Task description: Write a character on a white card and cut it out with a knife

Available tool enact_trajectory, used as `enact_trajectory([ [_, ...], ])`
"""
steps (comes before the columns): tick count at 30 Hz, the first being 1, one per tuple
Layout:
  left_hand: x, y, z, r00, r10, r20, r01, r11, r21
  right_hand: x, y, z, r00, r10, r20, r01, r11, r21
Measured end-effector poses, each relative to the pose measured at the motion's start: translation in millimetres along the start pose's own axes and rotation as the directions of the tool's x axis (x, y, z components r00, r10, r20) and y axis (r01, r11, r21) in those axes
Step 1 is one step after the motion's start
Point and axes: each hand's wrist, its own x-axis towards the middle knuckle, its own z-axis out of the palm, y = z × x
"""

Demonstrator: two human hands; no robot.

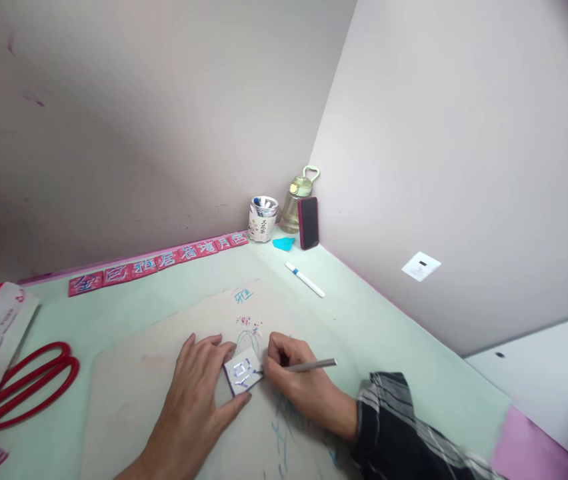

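Nearby, red scissors (29, 383) beside the mat (129, 393), marker (305, 279) beyond the card (243, 372).

**Matt card, smooth metal**

The small card (243, 371) looks like stiff matt paper. The thin tool (314, 365) is smooth grey metal. The board (134, 387) is dull and scuffed, the scissors (29, 383) have glossy red plastic handles, and the sleeve (399, 427) is woven cloth.

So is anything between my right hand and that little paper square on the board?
Nothing visible. The right hand holds a thin tool whose tip reaches the paper square; the left hand pins its other side.
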Motion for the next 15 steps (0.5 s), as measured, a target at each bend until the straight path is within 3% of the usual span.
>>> enact_trajectory([
  [9, 0.7, -0.5, -2.7, 0.984, 0.047, 0.169, -0.032, 0.995, -0.093, 1.5, 1.6, -1.0, 1.0, 0.019, 0.007, -0.019, 0.999, 0.04],
  [15, 3.5, 2.2, -6.7, 0.978, 0.074, 0.196, -0.051, 0.992, -0.118, 1.0, 2.9, -0.9, 1.0, 0.009, 0.008, -0.01, 0.999, 0.044],
])
